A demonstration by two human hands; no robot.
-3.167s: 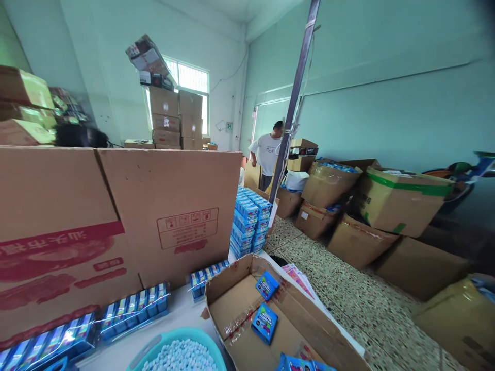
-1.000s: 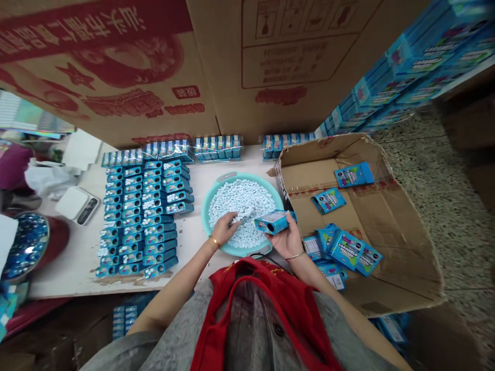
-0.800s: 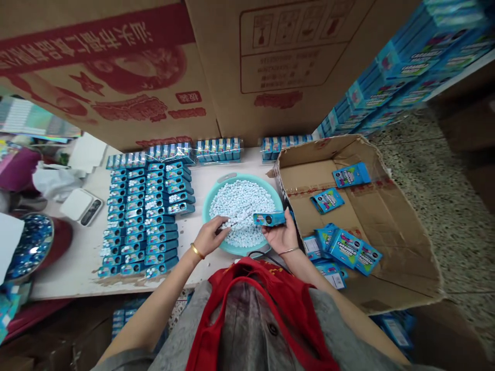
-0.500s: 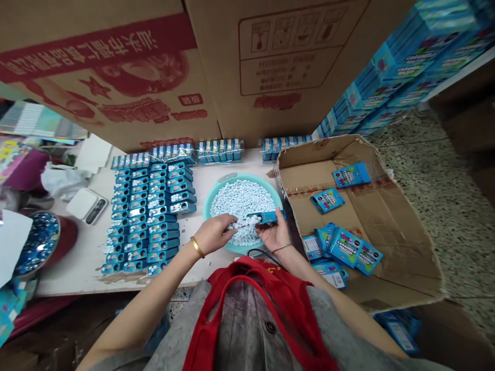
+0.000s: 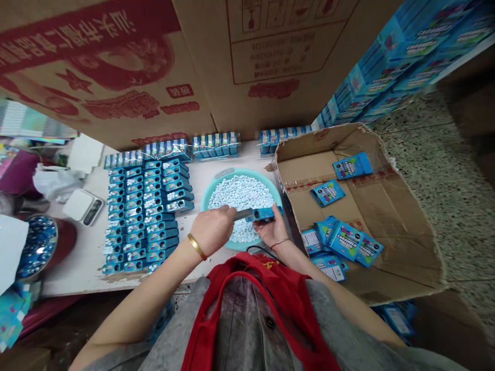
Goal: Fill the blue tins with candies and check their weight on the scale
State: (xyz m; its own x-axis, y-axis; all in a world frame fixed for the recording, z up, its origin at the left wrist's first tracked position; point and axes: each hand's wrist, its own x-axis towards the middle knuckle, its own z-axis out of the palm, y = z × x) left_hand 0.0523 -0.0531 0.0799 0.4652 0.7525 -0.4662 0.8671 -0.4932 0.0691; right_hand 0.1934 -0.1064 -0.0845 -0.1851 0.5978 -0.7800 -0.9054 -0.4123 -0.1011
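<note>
In the head view my left hand [image 5: 215, 230], closed, grips a narrow grey scoop [image 5: 243, 214]. The scoop's tip meets the end of a small blue candy box [image 5: 266, 213]. My right hand [image 5: 274, 230] has its fingers wrapped round that box and keeps it lying nearly level. Both hands are over a turquoise basin [image 5: 206, 195] filled with small, pale round candies [image 5: 242, 191]. What lies inside the box is hard to make out.
Rows of blue boxes [image 5: 133, 219], several with pale candies at their openings, stand left of the basin. A cardboard tray [image 5: 309, 167] with flat blue packs [image 5: 344, 239] is at right. Large cartons [image 5: 216, 67] wall off the back. A white scale [image 5: 82, 206] sits at left.
The scoop, which held a line of pale candies, now looks turned over at the box, its grey surface bare. My left hand has rolled and risen slightly. The camera view has shifted a little.
</note>
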